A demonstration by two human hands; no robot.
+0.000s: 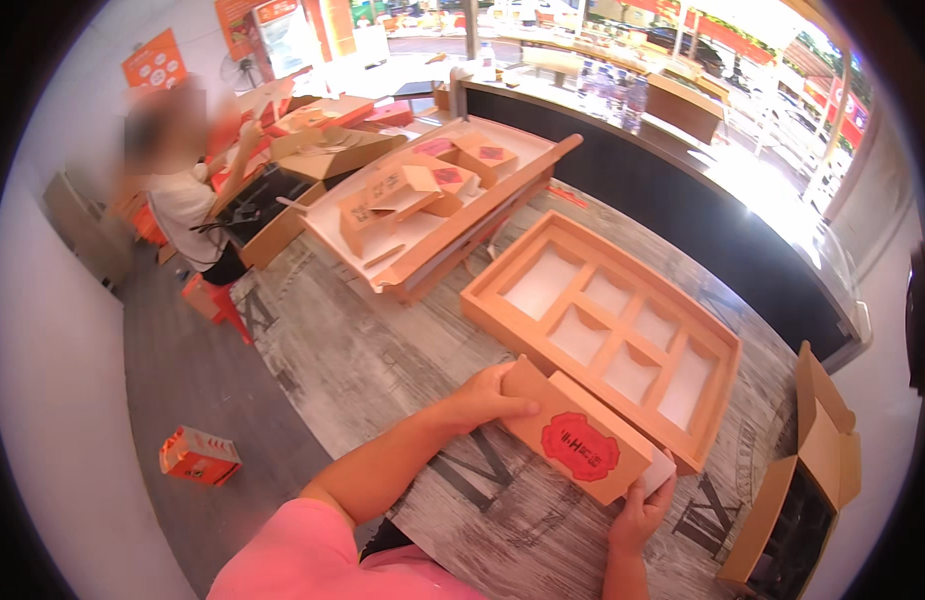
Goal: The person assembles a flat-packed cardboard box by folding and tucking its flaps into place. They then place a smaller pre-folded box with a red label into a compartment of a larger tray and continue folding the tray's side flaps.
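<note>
A long, flat brown cardboard box (527, 405) with a red seal on its face is held tilted between both my hands, above the table. My left hand (490, 396) grips its left end, thumb on top. At the opposite end my right hand (642, 512) pinches the lower corner, where a white piece (660, 470) shows at the box's open end. Just beyond, partly covered by the held box, lies a shallow brown box (479, 300) with an insert divided into several compartments; white surfaces show inside them.
A wide shallow carton (402, 285) holding several small brown boxes sits farther left. At the right edge stands an open carton (762, 560) with dark contents. A co-worker (187, 215) is among cartons at the left. A dark counter (672, 215) borders the far side; a red box (199, 456) rests on the floor.
</note>
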